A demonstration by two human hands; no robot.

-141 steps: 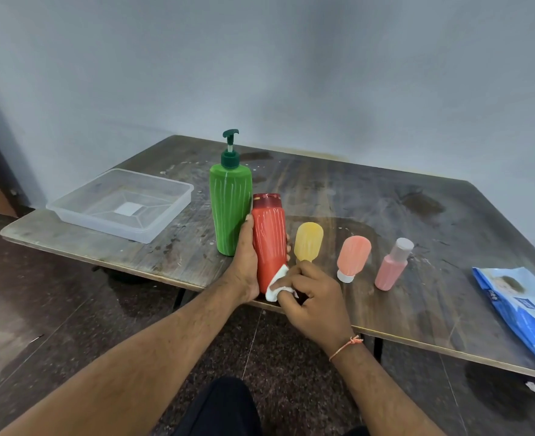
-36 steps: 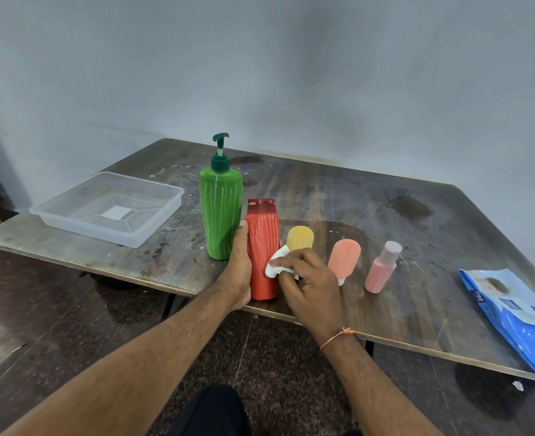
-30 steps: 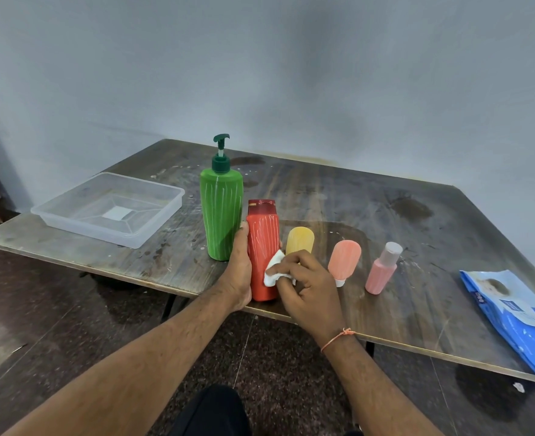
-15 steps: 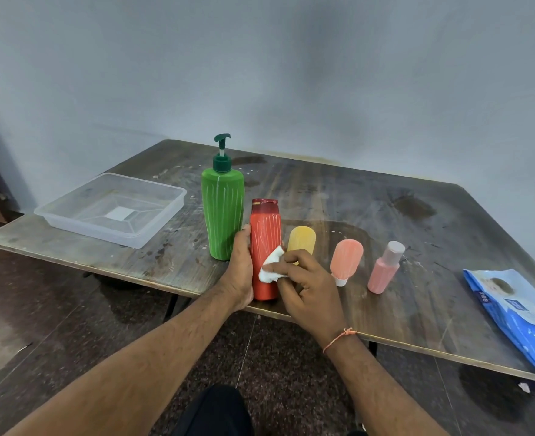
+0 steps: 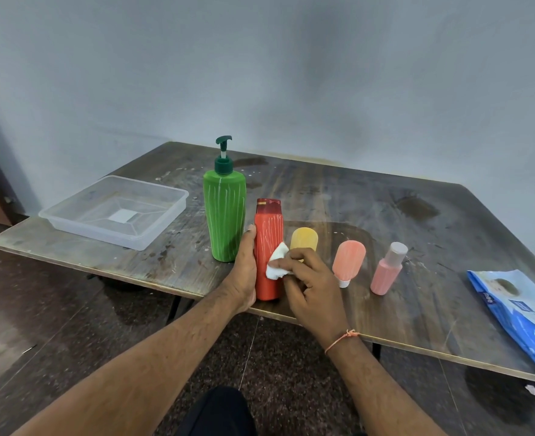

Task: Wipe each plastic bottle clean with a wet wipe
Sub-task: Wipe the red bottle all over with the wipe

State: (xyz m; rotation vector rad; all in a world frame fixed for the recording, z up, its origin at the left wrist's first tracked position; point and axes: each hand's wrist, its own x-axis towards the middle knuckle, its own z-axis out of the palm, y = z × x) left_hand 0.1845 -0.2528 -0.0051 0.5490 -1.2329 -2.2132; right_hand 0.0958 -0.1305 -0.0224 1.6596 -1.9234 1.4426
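A red bottle [image 5: 269, 228] stands upright near the table's front edge, streaked with white marks. My left hand [image 5: 244, 272] grips its left side. My right hand [image 5: 310, 284] pinches a crumpled white wet wipe [image 5: 277, 261] and presses it against the bottle's front, about mid-height. A tall green pump bottle [image 5: 224, 212] with white streaks stands just left of it. To the right stand a small yellow bottle [image 5: 304, 242], a peach bottle [image 5: 348, 259] resting on its white cap, and a pink bottle [image 5: 386, 273] with a grey cap.
A clear plastic tray [image 5: 80, 223] sits at the table's left end. A blue wet-wipe pack [image 5: 524, 313] lies at the right front edge. The wooden table [image 5: 401, 221] is stained; the wall runs close behind it.
My right hand has slid the wipe up the red bottle from its base to mid-height, then slightly down and left. My left hand keeps its hold on the bottle.
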